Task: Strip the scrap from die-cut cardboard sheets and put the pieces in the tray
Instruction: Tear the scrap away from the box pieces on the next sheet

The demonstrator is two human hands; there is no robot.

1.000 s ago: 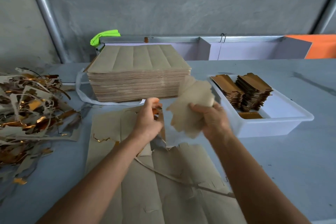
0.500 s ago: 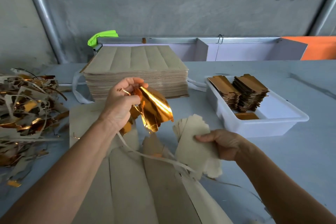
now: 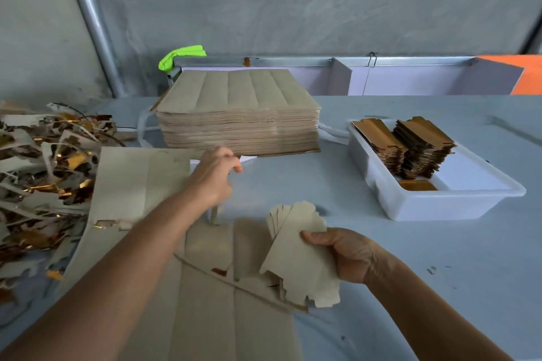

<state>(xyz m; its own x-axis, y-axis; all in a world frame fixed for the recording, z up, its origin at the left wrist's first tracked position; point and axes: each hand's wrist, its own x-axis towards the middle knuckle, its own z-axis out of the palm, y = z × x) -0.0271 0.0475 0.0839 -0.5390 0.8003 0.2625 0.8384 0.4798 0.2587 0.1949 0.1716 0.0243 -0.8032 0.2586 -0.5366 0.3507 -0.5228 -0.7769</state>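
My right hand [image 3: 349,255] grips a small fanned stack of stripped grey die-cut pieces [image 3: 296,255] low over the table, left of the white tray [image 3: 440,205]. My left hand [image 3: 215,177] is raised over the middle of the table with its fingers curled, and a thin scrap strip [image 3: 214,214] hangs from under it, blurred. Beneath both arms lies a die-cut cardboard sheet [image 3: 140,184], grey side up, with torn openings and a loose strip across it. Two stacks of gold-faced pieces [image 3: 410,143] stand in the tray.
A tall stack of uncut-looking cardboard sheets [image 3: 237,117] stands at the back centre. A heap of grey and gold scrap [image 3: 38,173] covers the table's left side. A low partition and a green cloth [image 3: 179,57] lie behind; a metal post rises at the back left.
My left hand no longer holds up the gold-faced scrap and has moved right and forward over the table. My right hand, still gripping the pieces, dropped lower and nearer to me.
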